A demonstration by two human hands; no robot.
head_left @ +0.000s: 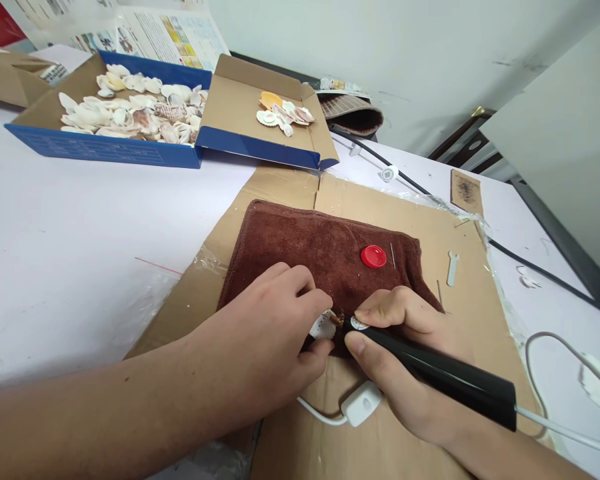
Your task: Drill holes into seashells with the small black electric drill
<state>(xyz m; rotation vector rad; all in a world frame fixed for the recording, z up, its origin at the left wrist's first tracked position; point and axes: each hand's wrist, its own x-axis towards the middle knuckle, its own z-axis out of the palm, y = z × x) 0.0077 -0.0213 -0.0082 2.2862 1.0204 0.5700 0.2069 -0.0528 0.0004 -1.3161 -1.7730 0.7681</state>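
Note:
My left hand (280, 320) pinches a small white shell (323, 325) between thumb and fingers, low over the brown cloth (300, 240). Several dark dots mark the shell's face. Wrapped round a black corded mini electric drill (435, 363) is my right hand (400, 340), its thumb and fingers near the front end. The drill's brass-coloured tip points left and sits right at the shell's edge; whether it touches is too small to tell. On the cloth beyond the hands lie a red cap (373, 257) and a thin metal bit (393, 255).
A blue box (115, 150) full of shells stands at the back left, its flap (235, 120) bearing several more. Cardboard (290, 440) lies under the cloth, with a small wrench (453, 269) at right. A white inline switch (361, 403) and a black cable (405, 177) are near.

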